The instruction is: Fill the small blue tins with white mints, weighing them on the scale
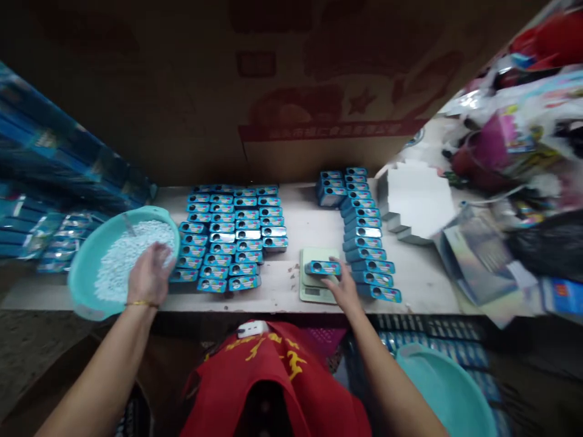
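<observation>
My left hand [149, 276] is over the right side of a turquoise basin [82, 267], at a heap of small white pellets [113, 261]. Its fingers are smeared by motion, so whether they grip any pellets is unclear. On a pale green weighing scale [314, 294] stands a small blue box [322, 267] with a dark round spot on its top. Thumb and fingers of my right hand [344, 288] close on that box's right end. Similar blue boxes stand in several rows [223, 249] left of the scale and in a column [364, 243] to its right.
A big brown carton [282, 91] walls off the table's [300, 212] back. White cut card pieces [419, 200] and bags of clutter [514, 133] lie at the right. Blue packs [59, 145] are stacked at the left. A second turquoise basin [446, 388] sits low at the right.
</observation>
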{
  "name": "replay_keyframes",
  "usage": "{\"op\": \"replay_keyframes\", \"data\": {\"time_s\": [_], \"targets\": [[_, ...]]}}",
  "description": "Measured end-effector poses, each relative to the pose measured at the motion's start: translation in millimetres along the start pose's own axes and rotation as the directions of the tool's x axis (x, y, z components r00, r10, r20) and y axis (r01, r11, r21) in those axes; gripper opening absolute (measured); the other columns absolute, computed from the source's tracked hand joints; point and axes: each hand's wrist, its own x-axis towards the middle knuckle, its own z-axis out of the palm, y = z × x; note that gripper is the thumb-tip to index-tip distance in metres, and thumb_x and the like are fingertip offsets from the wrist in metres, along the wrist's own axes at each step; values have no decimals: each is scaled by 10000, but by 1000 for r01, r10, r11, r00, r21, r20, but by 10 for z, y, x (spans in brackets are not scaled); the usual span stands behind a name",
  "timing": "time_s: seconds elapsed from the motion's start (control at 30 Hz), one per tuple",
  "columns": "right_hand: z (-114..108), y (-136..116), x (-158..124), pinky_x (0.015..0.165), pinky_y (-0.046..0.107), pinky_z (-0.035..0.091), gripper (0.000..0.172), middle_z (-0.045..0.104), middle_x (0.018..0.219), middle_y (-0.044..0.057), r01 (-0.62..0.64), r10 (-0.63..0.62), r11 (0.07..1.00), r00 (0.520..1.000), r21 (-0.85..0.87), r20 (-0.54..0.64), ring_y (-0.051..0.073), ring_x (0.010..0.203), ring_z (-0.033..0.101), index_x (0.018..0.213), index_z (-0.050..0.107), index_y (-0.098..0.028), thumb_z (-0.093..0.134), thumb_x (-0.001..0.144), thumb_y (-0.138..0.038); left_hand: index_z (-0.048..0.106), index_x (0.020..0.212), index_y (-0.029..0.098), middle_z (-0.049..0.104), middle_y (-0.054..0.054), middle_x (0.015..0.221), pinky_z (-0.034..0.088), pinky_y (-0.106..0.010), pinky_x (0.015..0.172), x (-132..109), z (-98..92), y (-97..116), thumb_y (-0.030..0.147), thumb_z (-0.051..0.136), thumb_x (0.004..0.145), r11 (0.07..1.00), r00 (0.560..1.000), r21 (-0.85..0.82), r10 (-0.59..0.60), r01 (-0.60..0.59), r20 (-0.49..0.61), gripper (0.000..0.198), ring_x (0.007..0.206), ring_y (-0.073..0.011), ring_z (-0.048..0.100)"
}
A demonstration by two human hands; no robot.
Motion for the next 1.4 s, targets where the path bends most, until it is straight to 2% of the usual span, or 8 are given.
{"op": "replay_keyframes", "data": {"time_s": [0.07,0.13,0.23,0.33,0.57,1.03,1.23,1.4], "targets": [[-11,-19,79,848,366,390,462,524,1060,57,25,-24,999,999,-25,39,193,952,503,1105,448,-187,549,671,-310,543,945,146,589,-83,1001,415,-332,812,-217,345,-296,375,417,789,970,934,-89,-189,225,302,305,956,-191,524],[-31,-147,96,817,362,404,389,541,1009,61,82,-79,993,996,-80,36,193,917,509,1067,473,-176,521,698,-289,545,972,118,547,-134,1085,396,-369,840,-438,709,-596,375,442,774,861,746,-58,-403,506,531,340,1005,-226,500],[-57,-557,-1,829,371,377,360,527,1016,69,266,-261,925,964,-271,58,206,952,467,1090,477,-184,487,733,-235,560,913,111,578,-131,1009,409,-361,811,-619,1157,-963,395,447,764,690,569,-18,-582,724,581,341,936,-217,539],[-60,-1020,-134,869,390,318,427,499,1065,67,443,-384,755,897,-484,221,216,994,414,1183,421,-222,441,761,-160,560,888,112,610,-98,849,433,-352,748,-615,1407,-1197,415,438,761,600,495,-61,-594,798,634,351,795,-189,579],[-21,-1319,-192,864,387,278,409,520,1046,68,576,-430,461,811,-675,397,220,972,395,1209,411,-239,414,807,-166,571,820,73,605,-104,708,456,-304,655,-544,1571,-1364,326,432,775,607,516,-83,-587,790,624,292,673,-170,581],[-65,-1179,-272,870,364,271,381,538,1044,48,544,-509,461,809,-701,293,205,980,411,1165,459,-262,430,798,-163,576,812,63,601,-103,688,457,-265,558,-568,1666,-1405,245,424,776,625,519,-23,-628,781,580,240,604,-156,575],[-149,-1042,-260,875,377,300,399,529,1039,59,425,-424,640,890,-640,168,197,971,427,1161,452,-223,423,772,-133,575,783,51,604,-122,685,479,-284,603,-566,1731,-1422,219,429,775,620,503,-1,-636,785,585,223,630,-164,583],[-137,-595,-168,842,355,367,333,511,1019,67,244,-268,933,961,-266,-60,186,968,457,1077,451,-186,475,746,-213,580,764,41,614,-130,724,486,-262,664,-517,1650,-1380,120,495,729,648,539,-13,-622,762,568,121,696,-163,597]]}}
